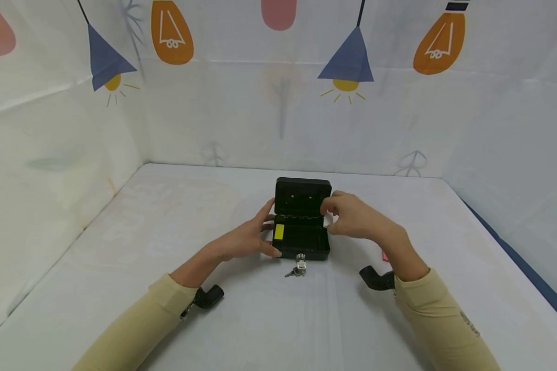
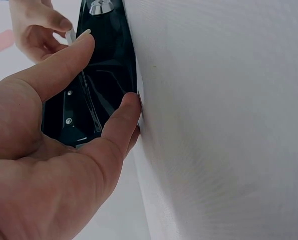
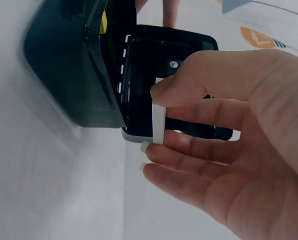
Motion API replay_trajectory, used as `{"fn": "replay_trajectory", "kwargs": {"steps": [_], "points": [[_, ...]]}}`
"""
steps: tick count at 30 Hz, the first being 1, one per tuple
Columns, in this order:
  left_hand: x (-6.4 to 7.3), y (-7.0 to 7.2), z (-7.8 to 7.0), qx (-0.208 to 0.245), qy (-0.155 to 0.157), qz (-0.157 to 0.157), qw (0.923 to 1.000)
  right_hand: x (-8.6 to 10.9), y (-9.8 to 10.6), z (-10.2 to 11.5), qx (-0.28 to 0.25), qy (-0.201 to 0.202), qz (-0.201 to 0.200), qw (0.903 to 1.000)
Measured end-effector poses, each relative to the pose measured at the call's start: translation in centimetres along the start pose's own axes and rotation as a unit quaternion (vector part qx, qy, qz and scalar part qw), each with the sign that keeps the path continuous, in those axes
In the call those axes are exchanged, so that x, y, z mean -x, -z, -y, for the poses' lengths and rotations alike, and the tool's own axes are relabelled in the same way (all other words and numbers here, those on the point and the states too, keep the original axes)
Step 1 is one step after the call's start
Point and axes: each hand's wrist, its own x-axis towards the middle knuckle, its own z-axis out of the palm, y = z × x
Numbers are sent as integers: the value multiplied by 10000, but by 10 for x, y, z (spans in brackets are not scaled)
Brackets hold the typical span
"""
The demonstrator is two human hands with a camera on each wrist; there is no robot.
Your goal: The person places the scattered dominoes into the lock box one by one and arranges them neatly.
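A black cash box (image 1: 308, 239) stands on the white table with its lid (image 1: 301, 198) raised, and a yellow label (image 1: 279, 232) lies inside at the left. My left hand (image 1: 246, 239) grips the box's left end, thumb at the front corner and fingers along the side. Keys (image 1: 293, 272) hang from the lock at the front. Beside the box's right side, my right hand (image 1: 357, 216) pinches a small white flat block (image 3: 159, 122) between thumb and fingers. In the right wrist view the block is in front of the open lid. The thumb partly covers it.
A small red-pink item (image 1: 385, 256) lies on the table, mostly hidden behind the right forearm. White fabric walls (image 1: 241, 118) printed with lamps and bulbs close off the back and sides. Black wrist cameras (image 1: 209, 297) stick out under both forearms.
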Motion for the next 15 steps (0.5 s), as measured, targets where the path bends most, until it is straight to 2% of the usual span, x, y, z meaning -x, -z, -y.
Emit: {"fn": "replay_trajectory", "kwargs": {"steps": [9, 15], "points": [[-1, 0, -1, 10, 4, 24, 10000, 2, -2, 13, -83, 33, 8, 10000], [0, 1, -1, 21, -1, 53, 10000, -3, -12, 16, -233, 182, 75, 9995]]}}
